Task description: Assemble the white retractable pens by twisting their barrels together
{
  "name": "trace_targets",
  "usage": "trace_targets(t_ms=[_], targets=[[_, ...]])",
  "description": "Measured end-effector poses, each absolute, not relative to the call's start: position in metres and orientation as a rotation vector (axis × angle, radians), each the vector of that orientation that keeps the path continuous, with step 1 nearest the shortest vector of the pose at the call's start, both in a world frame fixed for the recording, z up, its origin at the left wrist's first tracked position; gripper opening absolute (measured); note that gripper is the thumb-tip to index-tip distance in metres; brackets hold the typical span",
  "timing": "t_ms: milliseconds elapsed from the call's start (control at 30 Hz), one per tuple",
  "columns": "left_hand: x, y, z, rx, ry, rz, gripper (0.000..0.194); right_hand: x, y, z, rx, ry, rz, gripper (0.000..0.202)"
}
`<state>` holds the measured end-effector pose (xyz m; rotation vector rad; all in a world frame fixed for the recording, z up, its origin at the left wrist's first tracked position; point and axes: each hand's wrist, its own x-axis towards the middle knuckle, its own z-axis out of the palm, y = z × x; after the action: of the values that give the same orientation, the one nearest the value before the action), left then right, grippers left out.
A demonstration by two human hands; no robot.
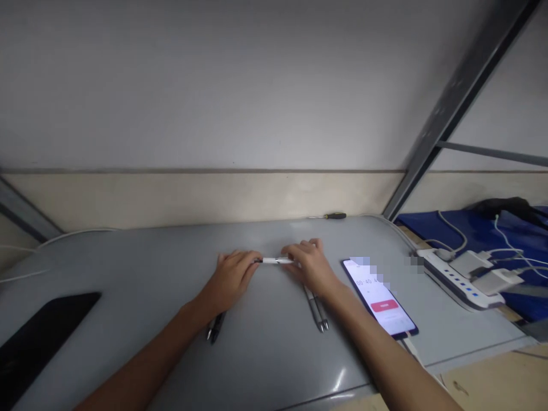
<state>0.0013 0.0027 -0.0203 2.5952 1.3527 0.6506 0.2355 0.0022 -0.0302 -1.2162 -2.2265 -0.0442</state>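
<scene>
1. The white pen is at frame center, roughly level, raised or resting on the table: cannot tell which.
2. The left hand, center-left, pinches the pen's dark end between thumb and fingers; the right hand, right of center, pinches the opposite end.
3. Step in hand, judging by the pose: a two-handed hold on one pen, a hand at each end. Whether its parts are being joined, parted or just held, cannot tell.
4. Handling judgement: a pen this slim calls for a light fingertip grip and both ends kept in line.
5. Dark pens lie below the left hand, lower center-left, partly hidden by it; exact count unclear.
6. Grey pens, two tips visible, lie side by side under the right wrist, lower center-right.
7. Surface: smooth grey table, glare near the bottom edge. Black flat object at lower left. Phone, screen lit with a timer and red button, right of the right forearm.
8. Screwdriver at the table's back edge, upper right of the hands.
9. Room: pale wall across the top, metal post slanting at upper right, power strip with white chargers at right, blue surface behind it.
</scene>
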Motion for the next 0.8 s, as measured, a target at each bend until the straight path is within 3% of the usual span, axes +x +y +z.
trace_targets(t_ms=[333,800], targets=[[-0.002,0.003,-0.022,2.593,1.273,0.659,0.023,0.233,-0.004,-0.030,-1.113,-2.206,-0.006,0.004],[-0.005,0.001,-0.015,2.739,1.194,0.726,0.030,0.227,-0.013,-0.013,-1.168,-2.080,0.550,0.032]])
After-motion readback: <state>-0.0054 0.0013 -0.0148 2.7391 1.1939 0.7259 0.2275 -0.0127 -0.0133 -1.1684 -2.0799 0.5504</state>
